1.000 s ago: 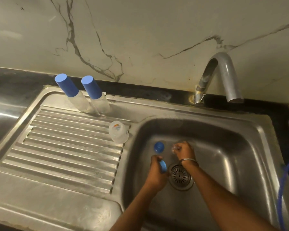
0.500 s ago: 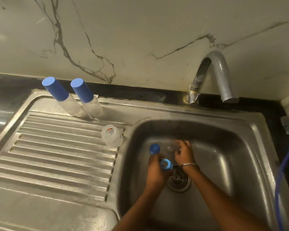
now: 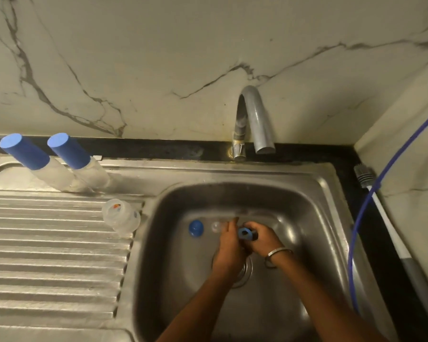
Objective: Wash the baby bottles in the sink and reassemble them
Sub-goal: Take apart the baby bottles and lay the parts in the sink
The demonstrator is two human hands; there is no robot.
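Both hands are low in the sink basin (image 3: 307,218), above the drain. My left hand (image 3: 229,245) and my right hand (image 3: 263,239) meet around a blue bottle collar ring (image 3: 245,233), its hole facing up. A clear nipple (image 3: 216,227) sits just left of my left fingers; whether they touch it is unclear. A blue cap (image 3: 196,228) lies on the basin floor further left. A clear open bottle body (image 3: 121,215) stands on the drainboard by the basin edge. Two capped bottles (image 3: 25,154) (image 3: 69,150) stand at the back left.
The faucet (image 3: 256,119) arches over the back rim, with no water running. The ribbed drainboard (image 3: 47,255) fills the left. A blue hose (image 3: 356,243) and a white-handled brush (image 3: 381,206) run along the dark counter on the right. The drain (image 3: 247,272) is partly under my wrists.
The blue ring has gone from my left hand alone to between both hands, further right. My right hand has left the clear nipple, which now lies left of my hands. The view shifted left.
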